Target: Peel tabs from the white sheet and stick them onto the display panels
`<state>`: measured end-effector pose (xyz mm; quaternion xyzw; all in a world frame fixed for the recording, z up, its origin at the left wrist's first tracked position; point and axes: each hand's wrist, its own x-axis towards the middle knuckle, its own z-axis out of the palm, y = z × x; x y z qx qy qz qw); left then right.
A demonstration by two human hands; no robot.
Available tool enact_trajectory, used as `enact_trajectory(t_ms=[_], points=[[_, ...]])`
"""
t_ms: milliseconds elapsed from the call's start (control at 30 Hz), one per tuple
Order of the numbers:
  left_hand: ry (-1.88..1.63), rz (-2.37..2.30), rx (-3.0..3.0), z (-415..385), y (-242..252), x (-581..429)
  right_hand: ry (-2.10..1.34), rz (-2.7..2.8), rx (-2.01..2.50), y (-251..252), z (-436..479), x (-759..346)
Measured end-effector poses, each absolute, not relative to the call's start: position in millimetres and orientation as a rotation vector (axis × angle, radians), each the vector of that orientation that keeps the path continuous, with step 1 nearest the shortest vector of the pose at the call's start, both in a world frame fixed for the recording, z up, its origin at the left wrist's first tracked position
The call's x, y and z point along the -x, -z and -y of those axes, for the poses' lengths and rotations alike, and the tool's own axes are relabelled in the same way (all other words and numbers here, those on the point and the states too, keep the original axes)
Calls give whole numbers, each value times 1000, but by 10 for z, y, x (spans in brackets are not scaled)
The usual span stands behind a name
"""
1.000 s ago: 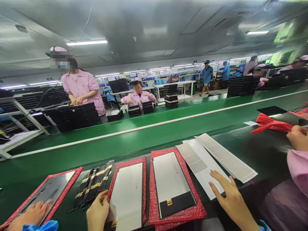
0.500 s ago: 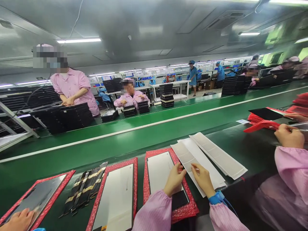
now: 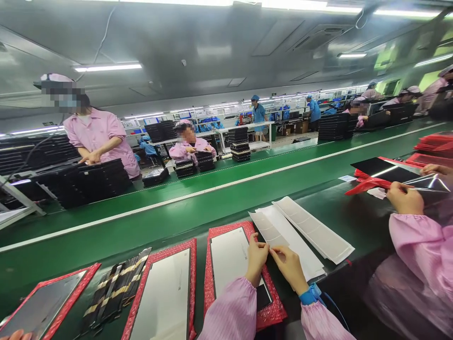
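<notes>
My left hand [image 3: 256,259] hovers over the right edge of a white-backed display panel [image 3: 226,257], its thumb and fingertips pinched together. My right hand [image 3: 289,267], with a blue wrist strap [image 3: 310,293], is pinched too, over the white label sheet [image 3: 300,254]. The fingertips of both hands meet; whatever is between them is too small to make out. Under the panel lies red bubble wrap [image 3: 209,283]. Grey rectangular labels [image 3: 264,227] show on the sheet beyond my hands, and a second strip of labels [image 3: 313,229] lies to its right.
Left of me lie another white panel [image 3: 164,293] on red wrap, a bundle of black flex strips [image 3: 115,290] and a grey panel [image 3: 47,302] touched by a co-worker's fingers. At right, a co-worker's hand [image 3: 405,198] holds glossy film. The green belt [image 3: 212,193] runs behind.
My hands have come together, fingertips now meeting at the label sheet's left edge. The co-worker on the right has lifted glossy film off a black panel. The view has shifted slightly.
</notes>
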<state>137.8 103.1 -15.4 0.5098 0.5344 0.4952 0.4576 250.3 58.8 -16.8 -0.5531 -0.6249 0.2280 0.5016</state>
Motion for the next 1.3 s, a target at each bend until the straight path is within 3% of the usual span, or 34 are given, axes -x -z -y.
enact_trajectory(t_ms=[433,1300], points=[[-1113,-1000,-1113,-1001,26,-1373,-671,1416,1310,54,-586,-2633],[-1139,-983,-1145,-947,30,-1428,-746,1542,1296,-80,-590,-2766]])
